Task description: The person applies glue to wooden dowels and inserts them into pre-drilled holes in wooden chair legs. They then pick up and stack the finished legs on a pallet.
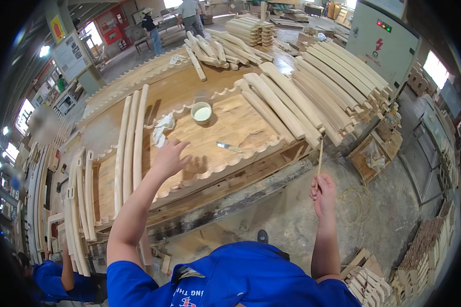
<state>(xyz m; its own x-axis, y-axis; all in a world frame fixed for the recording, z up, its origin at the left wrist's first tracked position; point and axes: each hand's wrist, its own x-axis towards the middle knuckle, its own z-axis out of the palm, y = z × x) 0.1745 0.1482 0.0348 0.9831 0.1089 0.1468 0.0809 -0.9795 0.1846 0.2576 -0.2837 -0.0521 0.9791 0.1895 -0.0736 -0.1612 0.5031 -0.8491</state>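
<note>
Two hands are at work: the right hand (323, 193), at centre right of the frame, has its fingers closed on a thin wooden stick (320, 158) held upright, off the bench (230, 128). The left hand (170, 157), fingers spread and empty, hovers over the bench edge, nearer the scraper (229, 147) lying to its right, long axis roughly across the frame.

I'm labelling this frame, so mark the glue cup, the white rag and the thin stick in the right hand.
glue cup (202, 113), head view, on its white contents.
white rag (162, 128), head view, on its crumpled middle.
thin stick (320, 158), head view, mid-shaft above the right hand (323, 194).
</note>
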